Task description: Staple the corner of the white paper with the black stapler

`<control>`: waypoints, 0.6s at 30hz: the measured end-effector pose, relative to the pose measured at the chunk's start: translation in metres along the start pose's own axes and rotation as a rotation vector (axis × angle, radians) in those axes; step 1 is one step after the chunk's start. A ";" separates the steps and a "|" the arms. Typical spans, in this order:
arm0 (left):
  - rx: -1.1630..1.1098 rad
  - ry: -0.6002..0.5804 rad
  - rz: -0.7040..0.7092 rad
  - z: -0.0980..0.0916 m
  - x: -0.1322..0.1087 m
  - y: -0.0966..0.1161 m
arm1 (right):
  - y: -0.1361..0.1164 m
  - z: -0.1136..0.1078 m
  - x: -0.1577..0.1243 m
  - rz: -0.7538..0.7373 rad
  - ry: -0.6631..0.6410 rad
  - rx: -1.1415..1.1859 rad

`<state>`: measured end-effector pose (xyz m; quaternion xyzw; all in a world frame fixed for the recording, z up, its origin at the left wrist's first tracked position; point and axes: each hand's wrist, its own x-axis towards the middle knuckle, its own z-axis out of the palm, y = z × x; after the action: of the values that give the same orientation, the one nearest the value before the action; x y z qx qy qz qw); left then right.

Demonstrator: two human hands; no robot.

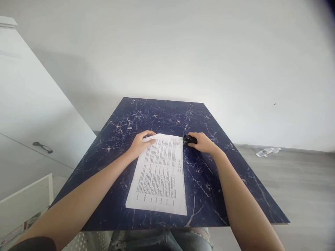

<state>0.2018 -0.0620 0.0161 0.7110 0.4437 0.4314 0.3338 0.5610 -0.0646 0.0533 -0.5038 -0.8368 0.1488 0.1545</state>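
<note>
Printed sheets of paper lie on the dark blue marble-patterned table, the text running sideways. My left hand grips their far left corner, with the thumb on top and the fingers at the edge. A black stapler sits in my right hand, fingers wrapped round its body. Its front end meets the right edge of the sheets near the far right corner. Whether the paper is between its jaws, I cannot tell. A small grey strip, which looks like staples, lies beyond my left hand.
A white cabinet with a dark handle stands to the left. The white wall rises behind the table. Clear plastic packaging lies on the grey floor at right. A white-framed item is at lower left.
</note>
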 end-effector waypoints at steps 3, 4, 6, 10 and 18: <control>0.050 -0.009 0.002 0.004 -0.001 0.001 | -0.001 -0.001 0.001 -0.002 0.000 0.012; 0.066 0.001 -0.002 0.005 -0.001 0.001 | -0.001 -0.001 0.001 -0.006 -0.004 0.016; 0.099 0.034 -0.015 0.010 -0.002 0.002 | -0.003 -0.001 0.001 -0.019 -0.018 0.022; 0.142 0.063 -0.014 0.019 -0.004 0.005 | -0.008 0.000 0.002 -0.033 -0.025 0.020; 0.140 0.030 0.003 0.021 -0.003 0.007 | -0.024 0.005 0.007 -0.120 0.051 0.168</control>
<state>0.2227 -0.0697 0.0128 0.7268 0.4767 0.4104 0.2757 0.5367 -0.0692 0.0596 -0.4415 -0.8459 0.1961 0.2259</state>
